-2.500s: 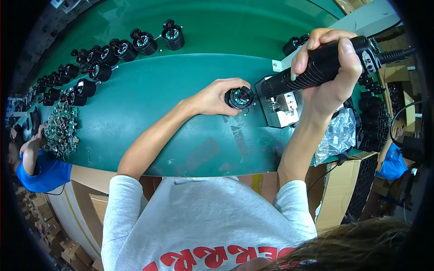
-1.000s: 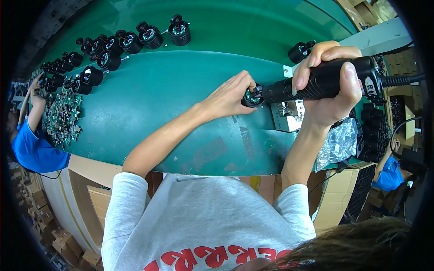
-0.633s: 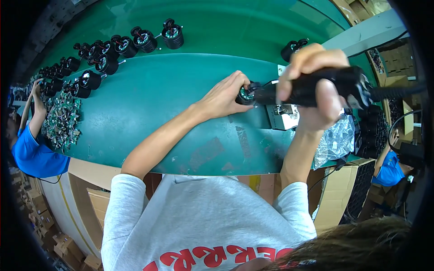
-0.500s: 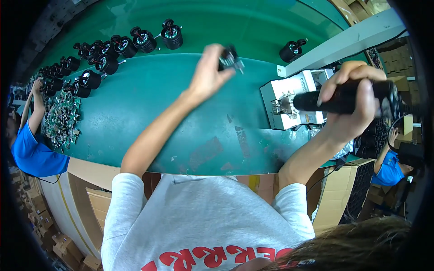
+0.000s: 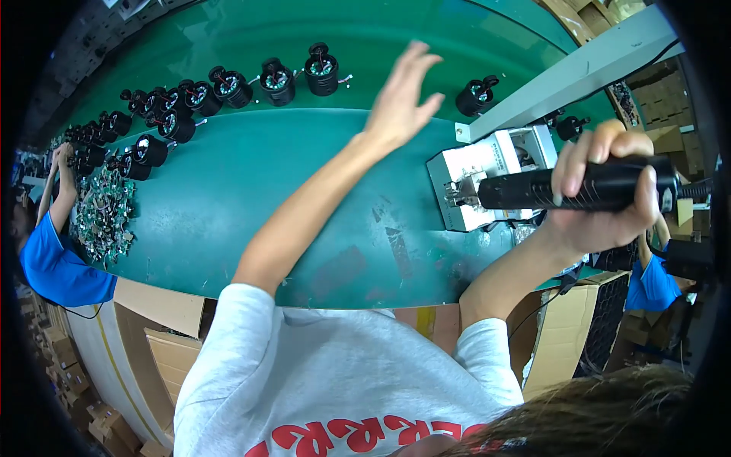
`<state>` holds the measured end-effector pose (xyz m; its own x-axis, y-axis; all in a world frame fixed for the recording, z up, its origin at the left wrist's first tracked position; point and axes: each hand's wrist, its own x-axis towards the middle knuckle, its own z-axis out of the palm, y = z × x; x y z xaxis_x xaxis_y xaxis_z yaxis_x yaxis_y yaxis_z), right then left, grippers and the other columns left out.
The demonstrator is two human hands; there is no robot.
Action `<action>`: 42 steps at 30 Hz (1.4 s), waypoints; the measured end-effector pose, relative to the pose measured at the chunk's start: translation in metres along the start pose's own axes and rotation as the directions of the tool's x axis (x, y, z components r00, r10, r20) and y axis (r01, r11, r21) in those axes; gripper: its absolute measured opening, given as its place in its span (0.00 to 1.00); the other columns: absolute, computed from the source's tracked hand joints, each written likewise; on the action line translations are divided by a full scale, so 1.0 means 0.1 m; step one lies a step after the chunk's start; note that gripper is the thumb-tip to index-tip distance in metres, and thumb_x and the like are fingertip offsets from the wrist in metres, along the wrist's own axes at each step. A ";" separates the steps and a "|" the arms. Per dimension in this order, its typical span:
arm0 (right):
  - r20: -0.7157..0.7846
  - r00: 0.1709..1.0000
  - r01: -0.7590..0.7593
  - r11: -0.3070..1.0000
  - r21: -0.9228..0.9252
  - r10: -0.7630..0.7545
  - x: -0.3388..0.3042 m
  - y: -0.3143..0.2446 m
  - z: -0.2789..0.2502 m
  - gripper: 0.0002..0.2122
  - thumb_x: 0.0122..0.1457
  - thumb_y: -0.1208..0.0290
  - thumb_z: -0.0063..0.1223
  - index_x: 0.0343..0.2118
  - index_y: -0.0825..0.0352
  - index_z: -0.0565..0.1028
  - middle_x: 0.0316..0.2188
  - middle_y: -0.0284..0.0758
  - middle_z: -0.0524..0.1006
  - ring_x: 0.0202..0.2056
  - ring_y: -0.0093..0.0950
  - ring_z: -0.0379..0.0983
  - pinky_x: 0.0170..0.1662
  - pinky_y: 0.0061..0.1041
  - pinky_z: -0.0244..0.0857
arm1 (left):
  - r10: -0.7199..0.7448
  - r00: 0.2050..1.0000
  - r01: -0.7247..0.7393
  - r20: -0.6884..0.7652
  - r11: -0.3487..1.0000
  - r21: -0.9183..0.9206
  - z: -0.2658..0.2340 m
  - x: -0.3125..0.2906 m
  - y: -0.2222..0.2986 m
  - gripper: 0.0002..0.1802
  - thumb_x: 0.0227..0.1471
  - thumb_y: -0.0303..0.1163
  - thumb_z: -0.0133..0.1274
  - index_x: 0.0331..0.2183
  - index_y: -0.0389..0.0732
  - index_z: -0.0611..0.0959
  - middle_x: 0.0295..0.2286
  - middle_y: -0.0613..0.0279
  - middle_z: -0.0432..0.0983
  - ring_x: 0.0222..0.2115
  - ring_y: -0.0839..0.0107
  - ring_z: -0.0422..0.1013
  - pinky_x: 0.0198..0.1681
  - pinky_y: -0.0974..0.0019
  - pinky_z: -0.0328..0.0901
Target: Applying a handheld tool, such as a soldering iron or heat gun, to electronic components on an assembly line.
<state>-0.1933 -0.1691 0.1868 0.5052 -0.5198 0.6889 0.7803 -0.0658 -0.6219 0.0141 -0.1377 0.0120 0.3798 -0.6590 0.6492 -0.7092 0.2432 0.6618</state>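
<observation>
My right hand [image 5: 601, 190] is wrapped round a black electric screwdriver [image 5: 533, 188], held level. Its tip points left, over the metal front part of a white screw feeder [image 5: 495, 160]; I cannot tell whether they touch. Beyond the green table, my left hand [image 5: 402, 95] reaches out with fingers apart and nothing in it. To the left of that hand stands a round black housing [image 5: 322, 76] with a small round black piece on top and wires at its side. Several like it, among them a housing [image 5: 276, 85] next to it, form a curved row.
A heap of green circuit boards [image 5: 105, 213] lies at the table's left end, by a person in a blue sleeve [image 5: 61, 259]. A grey metal beam [image 5: 571, 80] slants behind the feeder. Another housing [image 5: 474, 97] stands near its foot. Cardboard boxes [image 5: 560, 335] stand below right.
My left hand has let go of the black housing, which now stands at the right end of the row. My right hand with the screwdriver has moved slightly down in view.
</observation>
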 end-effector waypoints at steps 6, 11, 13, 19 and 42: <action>0.030 0.997 0.070 0.997 -0.045 -0.069 -0.02 -0.08 -0.10 0.16 0.66 0.61 0.34 0.41 0.73 0.67 0.31 0.46 0.72 0.15 0.29 0.70 0.14 0.21 0.62 | -0.266 0.880 0.282 0.392 0.959 0.018 0.82 0.37 -0.13 0.33 0.43 0.33 0.66 0.52 0.43 0.72 0.51 0.52 0.69 0.52 0.51 0.70 0.56 0.54 0.66; 0.039 0.995 0.096 0.994 -0.045 -0.094 -0.02 -0.07 -0.15 0.17 0.67 0.61 0.34 0.41 0.73 0.68 0.31 0.46 0.72 0.15 0.29 0.70 0.14 0.20 0.62 | -0.244 0.906 0.248 0.347 0.968 0.033 0.81 0.28 -0.20 0.31 0.41 0.33 0.67 0.48 0.42 0.74 0.45 0.56 0.71 0.41 0.56 0.73 0.48 0.56 0.68; 0.040 0.995 0.097 0.995 -0.038 -0.096 -0.04 -0.06 -0.16 0.17 0.67 0.61 0.33 0.41 0.73 0.68 0.31 0.47 0.72 0.15 0.29 0.70 0.14 0.20 0.62 | -0.212 0.936 0.214 0.280 0.976 0.023 0.67 0.18 -0.19 0.29 0.40 0.31 0.66 0.46 0.42 0.75 0.43 0.57 0.72 0.39 0.57 0.73 0.46 0.58 0.68; -0.042 0.995 0.086 0.991 -0.099 -0.091 -0.05 0.05 -0.16 0.16 0.65 0.60 0.38 0.40 0.71 0.71 0.30 0.42 0.72 0.15 0.27 0.70 0.16 0.19 0.61 | -0.061 0.913 0.165 0.404 0.960 -0.227 -0.27 -0.38 0.13 0.26 0.37 0.26 0.63 0.43 0.40 0.77 0.39 0.59 0.73 0.37 0.62 0.70 0.45 0.64 0.65; -0.164 0.977 -0.187 0.927 -0.326 0.139 -0.03 0.64 0.05 0.10 0.65 0.67 0.41 0.36 0.69 0.71 0.27 0.41 0.73 0.13 0.26 0.68 0.15 0.21 0.61 | 0.093 0.783 0.243 0.616 0.865 -0.440 -0.49 -0.86 0.13 0.29 0.34 0.21 0.62 0.45 0.38 0.79 0.44 0.62 0.75 0.40 0.63 0.70 0.46 0.65 0.65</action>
<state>-0.1427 -0.1676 0.1465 0.5414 -0.6565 0.5253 0.5084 -0.2420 -0.8264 0.0016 -0.0430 -0.0164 -0.1343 -0.9313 0.3387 -0.2597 0.3629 0.8949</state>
